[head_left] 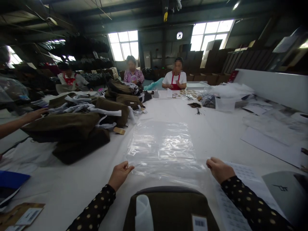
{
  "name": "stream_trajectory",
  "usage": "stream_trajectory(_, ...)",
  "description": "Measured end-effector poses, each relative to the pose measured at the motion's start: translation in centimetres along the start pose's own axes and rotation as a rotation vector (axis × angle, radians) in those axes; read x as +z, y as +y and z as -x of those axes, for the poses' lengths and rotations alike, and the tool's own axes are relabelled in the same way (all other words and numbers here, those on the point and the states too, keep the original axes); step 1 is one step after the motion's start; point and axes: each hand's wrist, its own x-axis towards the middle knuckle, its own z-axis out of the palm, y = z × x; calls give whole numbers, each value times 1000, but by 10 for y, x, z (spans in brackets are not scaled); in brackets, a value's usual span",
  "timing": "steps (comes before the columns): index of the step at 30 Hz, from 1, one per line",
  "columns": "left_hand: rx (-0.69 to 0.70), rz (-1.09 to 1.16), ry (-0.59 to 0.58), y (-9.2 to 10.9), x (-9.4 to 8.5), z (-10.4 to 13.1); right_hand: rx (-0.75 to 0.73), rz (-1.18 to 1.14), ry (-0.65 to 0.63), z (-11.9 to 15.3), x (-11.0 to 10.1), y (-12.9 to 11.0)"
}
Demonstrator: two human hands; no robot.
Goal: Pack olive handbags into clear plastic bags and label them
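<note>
A clear plastic bag point(161, 144) lies spread on the white table, its near edge stretched between my two hands. My left hand point(120, 173) pinches its near left corner, and my right hand point(219, 169) has the near right corner between closed fingers. Just in front of me, below the plastic, is a dark olive bag point(175, 208) with a white wrapped strap point(143, 211) and a barcode tag point(199, 222). Neither hand touches the olive bag.
Olive bags point(64, 126) are piled at the left, where another person's hand point(36, 114) rests. Printed sheets point(243, 192) lie by my right forearm, papers point(233, 93) and plastic farther right. People point(175, 80) work across the table point(168, 110).
</note>
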Motion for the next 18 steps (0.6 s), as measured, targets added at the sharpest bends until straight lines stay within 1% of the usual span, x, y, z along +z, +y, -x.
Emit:
stream_trajectory(2,-39,25,16,-1,-5,8,20,-143,215,4,-10,-2)
stream_trajectory(3,-53,41,16,1,-8,11,19,-206,289,4,-16,-9)
stream_trajectory(4,-63,64,7,5,-10,13,4,-247,320,2,-21,-19)
stream_trajectory(5,-67,91,-9,10,-12,13,-33,-261,297,-2,-25,-32)
stream_trajectory(6,-68,121,-30,15,-13,13,-91,-257,216,-6,-28,-46)
stream_trajectory(7,-69,151,-47,21,-14,12,-154,-239,75,-11,-28,-60)
stream_trajectory(8,-72,177,-56,26,-15,11,-203,-211,-99,-15,-27,-71)
stream_trajectory(9,-76,192,-56,30,-16,10,-225,-179,-274,-19,-23,-81)
stream_trajectory(10,-82,196,-48,33,-16,9,-225,-151,-420,-21,-18,-87)
stream_trajectory(11,-85,188,-39,35,-16,8,-208,-130,-521,-23,-13,-90)
stream_trajectory(12,-82,168,-32,36,-15,8,-182,-117,-571,-24,-7,-91)
stream_trajectory(15,-39,54,-36,32,-12,12,-161,-130,-569,-21,3,-87)
stream_trajectory(18,14,-48,-48,27,-7,19,-188,-148,-571,-16,-2,-83)
